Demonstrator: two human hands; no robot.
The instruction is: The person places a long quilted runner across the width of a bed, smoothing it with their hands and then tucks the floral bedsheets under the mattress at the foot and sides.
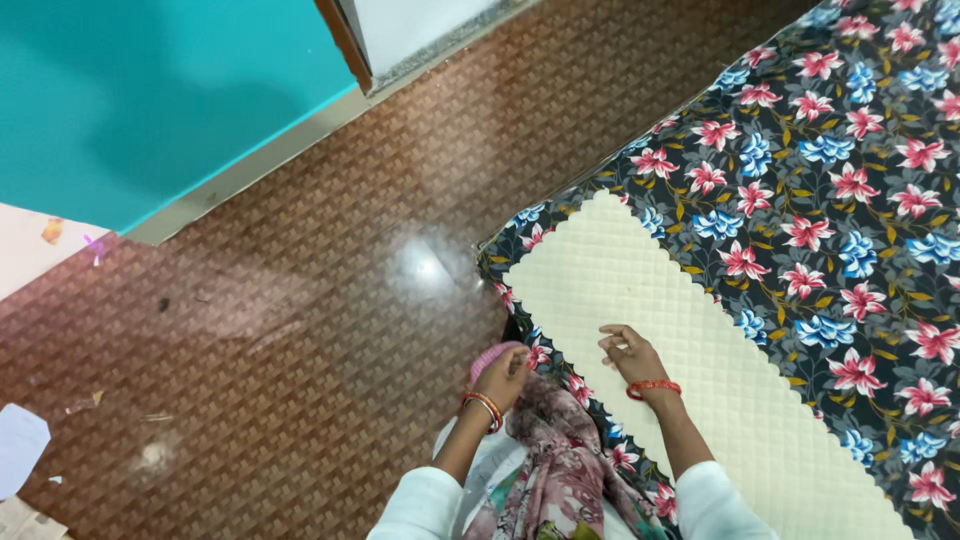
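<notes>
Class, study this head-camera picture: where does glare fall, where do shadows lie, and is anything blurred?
In the head view, a bright glare spot shines on the brown patterned floor beside the floral bedsheet; a soft shadow darkens the teal wall; the left hand and right hand look sharp, with no obvious blur.

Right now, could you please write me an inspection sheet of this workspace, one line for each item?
Surface: bed covered by a dark sheet with pink and blue flowers, its edge next to the floor.
Job's things: cream quilted cloth strip with scalloped edges lies flat along the bed edge; small pink fabric piece at the bed corner.
Clutter: white paper scraps on the floor, far left.
Grips: left hand touches the pink fabric piece; right hand rests on the cream strip, fingers curled.
Cables: nothing seen.
Surroundings: brown woven-pattern glossy floor; teal wall.
</notes>
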